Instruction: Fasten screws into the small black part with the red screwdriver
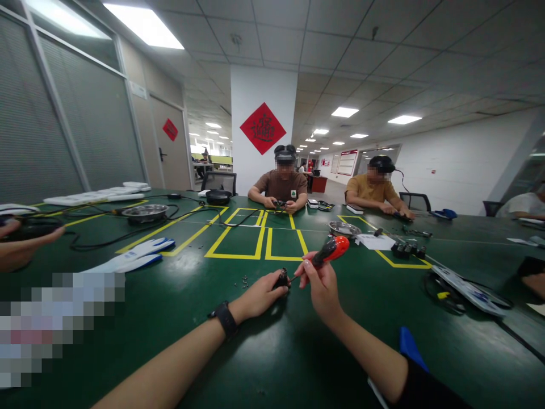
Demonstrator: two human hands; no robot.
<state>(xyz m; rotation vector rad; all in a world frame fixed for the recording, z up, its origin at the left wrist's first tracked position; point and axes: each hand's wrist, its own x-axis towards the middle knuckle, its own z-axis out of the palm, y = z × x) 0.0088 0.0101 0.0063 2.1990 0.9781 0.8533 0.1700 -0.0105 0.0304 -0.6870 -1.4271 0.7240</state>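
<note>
My left hand (264, 294) is closed around a small black part with a metal cylinder on top (283, 276), held low over the green table (238, 363). What kind of part it is I cannot make out. In my right hand (320, 284) is a screwdriver (331, 251) with a red and black handle, gripped near the base of the handle. Its thin shaft points left and down at the black part; whether the tip touches is too small to tell. Several tiny screws (244, 280) lie on the table just left of my left hand.
White gloves (140, 253) lie to the left. Metal bowls (147, 212) (344, 229) stand farther back. Black blocks (407, 250) and a power strip (468, 289) with cable are on the right. Two people sit opposite; another person's hands (25, 241) show at the left edge.
</note>
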